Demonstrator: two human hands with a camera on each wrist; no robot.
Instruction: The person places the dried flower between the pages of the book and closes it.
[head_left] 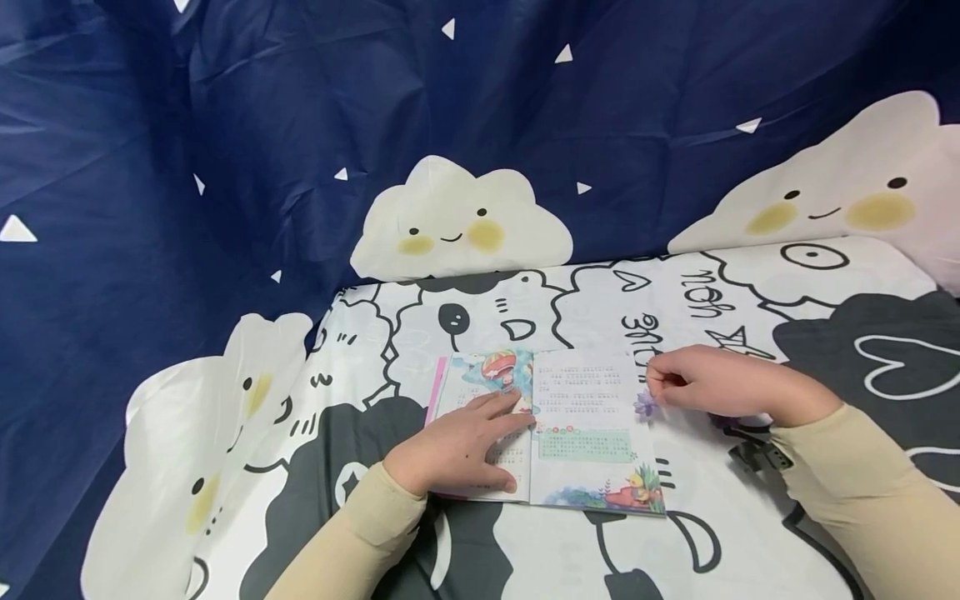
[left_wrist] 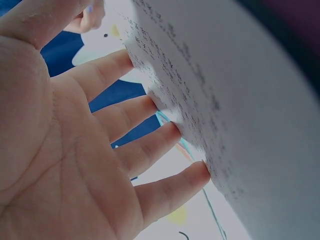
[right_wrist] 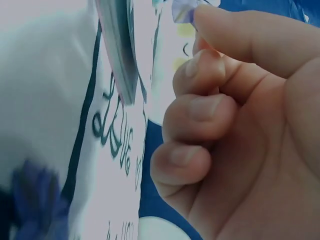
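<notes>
We see the left hand [head_left: 472, 437], fingers apart, on the book [head_left: 585, 396]; the right hand [head_left: 701, 383] pinches a purple flower [head_left: 645, 406] (beside the edge!). Positioning, we'd judge; next wants gentle placement.

On the white fabric sheet with black and grey cartoon outlines [head_left: 558, 546], black cursive lettering [head_left: 705, 296] is printed upside down in the head view; "you" can be made out. Nearby, a second word, apparently "love", is partly hidden. On the white pages of the open, colourfully illustrated paper book [head_left: 566, 477], lines of small dark characters are printed, as on the pale green rectangular panel [head_left: 585, 446]; none of these can be read.
</notes>
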